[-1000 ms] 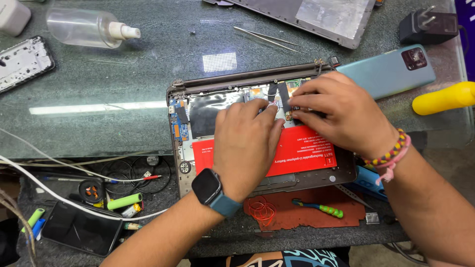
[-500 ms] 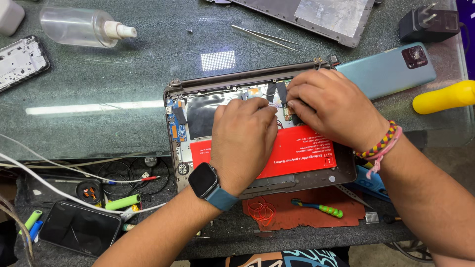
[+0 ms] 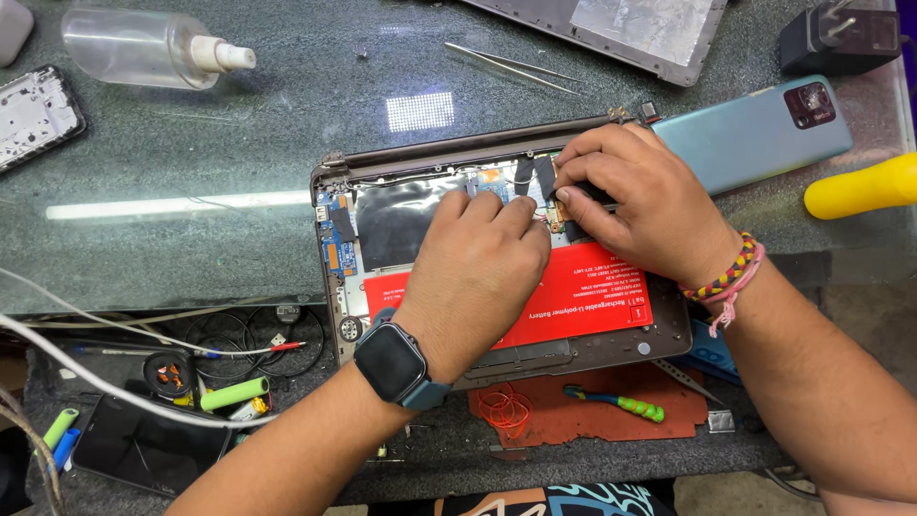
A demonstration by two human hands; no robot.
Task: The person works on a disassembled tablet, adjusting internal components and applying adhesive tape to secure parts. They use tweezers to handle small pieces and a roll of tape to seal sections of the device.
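An opened laptop base (image 3: 336, 315) lies on the glass table, with a red battery (image 3: 592, 296), a black shielded area (image 3: 396, 225) and small blue circuit boards (image 3: 336, 250) showing. My left hand (image 3: 478, 272), a dark smartwatch (image 3: 390, 363) on its wrist, rests on the battery with its fingertips pressed at the board near the hinge. My right hand (image 3: 635, 205), with beaded bracelets, pinches a black strip at the same spot. What lies under the fingers is hidden.
A teal phone (image 3: 755, 134) lies face down right of the laptop, near a yellow handle (image 3: 860, 186) and a black charger (image 3: 836, 38). Tweezers (image 3: 511, 62), a spray bottle (image 3: 143, 43) and a grey cover (image 3: 630, 29) lie farther back. Below: a green screwdriver (image 3: 616, 403), cables, green cells.
Both hands stay at the same spot near the hinge. Only small finger shifts show.
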